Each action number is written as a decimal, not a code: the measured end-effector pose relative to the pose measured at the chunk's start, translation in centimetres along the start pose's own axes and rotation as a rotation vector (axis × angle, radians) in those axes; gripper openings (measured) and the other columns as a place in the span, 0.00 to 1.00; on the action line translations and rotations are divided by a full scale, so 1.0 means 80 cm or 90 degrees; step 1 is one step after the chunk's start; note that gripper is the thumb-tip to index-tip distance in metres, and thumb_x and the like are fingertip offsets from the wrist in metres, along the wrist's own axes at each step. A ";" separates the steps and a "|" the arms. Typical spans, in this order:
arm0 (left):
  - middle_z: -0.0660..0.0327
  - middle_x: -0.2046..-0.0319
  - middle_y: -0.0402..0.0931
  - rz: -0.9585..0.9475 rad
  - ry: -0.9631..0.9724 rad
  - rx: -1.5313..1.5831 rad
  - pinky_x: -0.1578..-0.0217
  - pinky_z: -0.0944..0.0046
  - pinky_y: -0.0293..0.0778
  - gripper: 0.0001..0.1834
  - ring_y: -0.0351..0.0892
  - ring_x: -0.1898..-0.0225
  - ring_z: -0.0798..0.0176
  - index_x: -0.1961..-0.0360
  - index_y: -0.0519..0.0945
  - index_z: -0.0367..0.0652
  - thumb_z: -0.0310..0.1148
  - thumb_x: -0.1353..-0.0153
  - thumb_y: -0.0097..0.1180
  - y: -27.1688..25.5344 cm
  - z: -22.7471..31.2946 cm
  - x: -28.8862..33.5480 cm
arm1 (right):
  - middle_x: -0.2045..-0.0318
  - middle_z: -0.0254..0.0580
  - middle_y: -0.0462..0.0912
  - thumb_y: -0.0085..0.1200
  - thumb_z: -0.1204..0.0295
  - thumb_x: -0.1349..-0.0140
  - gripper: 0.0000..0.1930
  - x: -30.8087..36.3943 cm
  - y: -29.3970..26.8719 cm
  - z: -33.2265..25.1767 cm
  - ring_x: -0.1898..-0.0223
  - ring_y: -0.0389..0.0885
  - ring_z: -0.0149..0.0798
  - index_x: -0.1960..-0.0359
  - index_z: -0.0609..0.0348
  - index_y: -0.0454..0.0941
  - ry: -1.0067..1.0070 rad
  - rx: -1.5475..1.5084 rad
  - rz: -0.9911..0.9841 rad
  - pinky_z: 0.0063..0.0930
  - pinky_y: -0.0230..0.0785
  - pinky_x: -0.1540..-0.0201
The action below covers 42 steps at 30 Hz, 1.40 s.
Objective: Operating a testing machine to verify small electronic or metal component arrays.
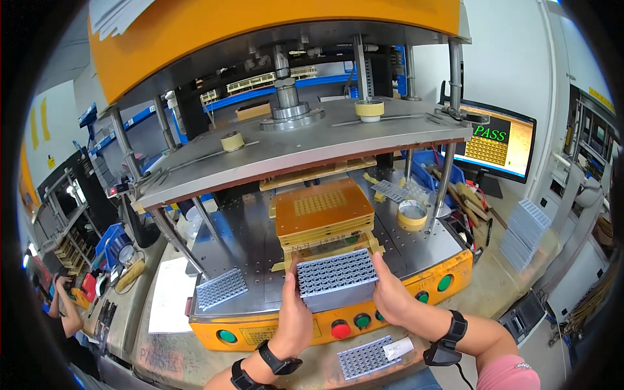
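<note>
Between my two palms is a block-like stack of grey trays point(336, 276), its top face covered in rows of small dark cells. My left hand point(296, 320) presses its left end, and my right hand point(394, 296) grips its right end. The stack is held over the front edge of a yellow press point(403, 278). Just behind it, on the press bed, lies an orange-brown fixture plate point(324, 209) on a layered base. A single grey tray point(222, 290) rests on the bed to the left. Another grey tray point(367, 359), with a white label on it, lies on the bench nearest me.
A steel press plate point(305, 140) on upright posts hangs above the bed. Along the front are a red button point(340, 329) and several green ones. Tape point(412, 214) sits at the bed's right. A tray pile point(525, 235) and a monitor point(497, 140) stand right; another person point(65, 318) is far left.
</note>
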<state>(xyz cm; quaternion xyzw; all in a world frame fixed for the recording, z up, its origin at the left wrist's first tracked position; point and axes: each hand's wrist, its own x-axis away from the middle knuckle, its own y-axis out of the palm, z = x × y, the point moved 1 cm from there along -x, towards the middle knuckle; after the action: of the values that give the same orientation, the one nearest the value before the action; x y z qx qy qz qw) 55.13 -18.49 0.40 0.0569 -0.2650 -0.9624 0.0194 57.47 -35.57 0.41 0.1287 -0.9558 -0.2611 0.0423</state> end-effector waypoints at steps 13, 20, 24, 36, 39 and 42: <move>0.59 0.35 0.65 0.019 0.004 0.033 0.31 0.56 0.54 0.32 0.63 0.33 0.59 0.31 0.64 0.40 0.53 0.26 0.36 -0.002 -0.005 -0.013 | 0.35 0.37 0.72 0.35 0.51 0.23 0.28 -0.013 0.003 -0.004 0.33 0.65 0.35 0.32 0.58 0.64 -0.038 -0.024 0.024 0.34 0.49 0.28; 0.59 0.26 0.53 0.006 0.118 -0.051 0.27 0.52 0.36 0.32 0.46 0.24 0.60 0.27 0.56 0.44 0.49 0.25 0.36 -0.035 -0.008 0.011 | 0.27 0.50 0.56 0.33 0.43 0.26 0.39 -0.013 -0.038 -0.021 0.25 0.52 0.47 0.27 0.64 0.51 -0.132 0.044 0.006 0.40 0.41 0.25; 0.55 0.26 0.52 -0.109 0.304 -0.459 0.26 0.49 0.41 0.33 0.48 0.24 0.55 0.27 0.57 0.40 0.42 0.29 0.45 -0.046 0.020 0.091 | 0.29 0.49 0.59 0.36 0.54 0.24 0.31 0.049 -0.069 -0.034 0.28 0.57 0.45 0.28 0.62 0.54 -0.170 0.076 0.008 0.41 0.47 0.27; 0.53 0.28 0.59 -0.486 0.420 -1.280 0.28 0.47 0.47 0.40 0.53 0.25 0.55 0.33 0.67 0.35 0.52 0.40 0.58 -0.044 -0.017 0.144 | 0.43 0.46 0.75 0.51 0.78 0.33 0.20 0.167 -0.117 0.018 0.43 0.75 0.40 0.40 0.63 0.70 -0.272 0.448 -0.007 0.33 0.66 0.39; 0.53 0.28 0.59 -0.483 0.408 -1.279 0.28 0.47 0.47 0.40 0.52 0.25 0.54 0.33 0.66 0.35 0.50 0.40 0.59 -0.045 -0.014 0.143 | 0.49 0.48 0.79 0.54 0.78 0.35 0.16 0.181 -0.118 0.013 0.46 0.77 0.43 0.45 0.62 0.76 -0.329 0.630 0.023 0.34 0.69 0.43; 0.53 0.28 0.59 -0.485 0.395 -1.251 0.28 0.48 0.48 0.40 0.52 0.25 0.55 0.32 0.65 0.36 0.48 0.40 0.59 -0.045 -0.019 0.134 | 0.49 0.47 0.80 0.57 0.74 0.36 0.16 0.181 -0.128 0.016 0.47 0.77 0.47 0.47 0.59 0.78 -0.326 0.721 -0.069 0.36 0.69 0.44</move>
<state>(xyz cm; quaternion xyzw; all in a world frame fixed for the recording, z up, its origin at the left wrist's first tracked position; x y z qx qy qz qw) 44.66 -16.89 -3.78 0.3343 0.6686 -0.6404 -0.1764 45.66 -47.32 -5.75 0.1130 -0.9178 0.2619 -0.2761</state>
